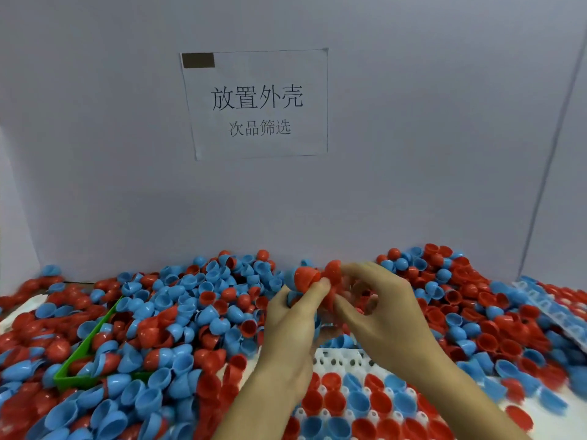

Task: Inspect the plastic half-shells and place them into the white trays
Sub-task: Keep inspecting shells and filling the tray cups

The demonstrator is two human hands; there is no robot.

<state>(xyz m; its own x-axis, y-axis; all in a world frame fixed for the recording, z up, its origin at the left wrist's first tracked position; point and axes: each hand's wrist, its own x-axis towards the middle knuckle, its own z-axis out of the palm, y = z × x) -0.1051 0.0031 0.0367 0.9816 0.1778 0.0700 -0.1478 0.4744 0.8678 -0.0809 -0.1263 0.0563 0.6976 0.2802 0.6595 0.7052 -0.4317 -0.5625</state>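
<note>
Both hands were raised together over the far middle of the bench. The left hand [290, 322] pinched a red plastic half-shell [306, 276] between thumb and fingertips, with a blue half-shell [290, 277] just behind it. The right hand [386, 315] gripped a second red plastic half-shell [333, 274] with curled fingers, the 2 red shells touching or nearly so. Below the wrists lay a white moulded plastic tray [341, 360], its near pockets filled with red and blue shells, its far rows bare. A loose heap of red and blue half-shells [190, 312] covered the bench left and right. A green plastic bin [79, 357] sat half-buried at left. A second white tray [546, 309] leaned at far right. A paper sign printed with Chinese characters [257, 104] was on the grey wall.
</note>
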